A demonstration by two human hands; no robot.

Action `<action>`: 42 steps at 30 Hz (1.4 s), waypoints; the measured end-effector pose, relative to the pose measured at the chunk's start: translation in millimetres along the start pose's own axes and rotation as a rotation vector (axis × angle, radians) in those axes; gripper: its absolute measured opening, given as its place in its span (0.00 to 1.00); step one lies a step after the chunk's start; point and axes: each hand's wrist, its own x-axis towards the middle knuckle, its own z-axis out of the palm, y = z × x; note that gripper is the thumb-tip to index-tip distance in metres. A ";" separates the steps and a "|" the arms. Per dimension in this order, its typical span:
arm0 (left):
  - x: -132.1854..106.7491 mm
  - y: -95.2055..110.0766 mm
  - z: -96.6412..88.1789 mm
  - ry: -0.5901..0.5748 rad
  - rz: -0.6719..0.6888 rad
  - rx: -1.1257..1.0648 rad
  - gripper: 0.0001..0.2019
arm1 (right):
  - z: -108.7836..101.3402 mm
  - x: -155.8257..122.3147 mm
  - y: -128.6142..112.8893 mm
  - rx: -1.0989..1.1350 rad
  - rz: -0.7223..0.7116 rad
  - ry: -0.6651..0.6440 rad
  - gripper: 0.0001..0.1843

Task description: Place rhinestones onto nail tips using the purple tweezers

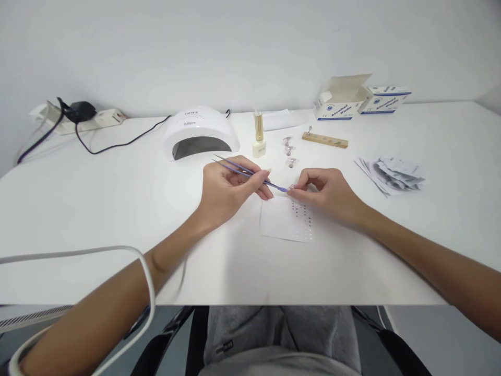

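Observation:
My left hand (230, 184) is closed around purple metal tweezers (246, 172). Their two prongs point away to the left, and the joined end reaches toward the fingertips of the other hand. My right hand (329, 193) pinches a small shiny piece (291, 187) between thumb and finger; it is too small and too covered to name. The tweezers' end is at this piece. Just below both hands lies a white sheet (276, 219) with rows of tiny dark and shiny dots on its right side. Part of the sheet's top edge is hidden by my right hand.
Beyond my hands stand a white nail lamp (201, 128), a gold-capped polish bottle (259, 141) and small clear pinkish pieces (289, 150) on metal bases. A wooden strip (324, 140), alcohol pad boxes (340, 104) and sachets (395, 175) lie right. A white cable (135, 249) crosses my left forearm.

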 end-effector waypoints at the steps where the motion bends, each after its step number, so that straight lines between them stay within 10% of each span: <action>1: 0.4 -0.5 -0.4 0.008 0.003 0.009 0.11 | -0.3 0.1 0.2 0.000 0.002 0.005 0.14; 42: 6.4 -13.5 -7.7 0.073 -0.008 -0.011 0.10 | -20.9 14.2 14.0 -0.115 0.032 -0.003 0.07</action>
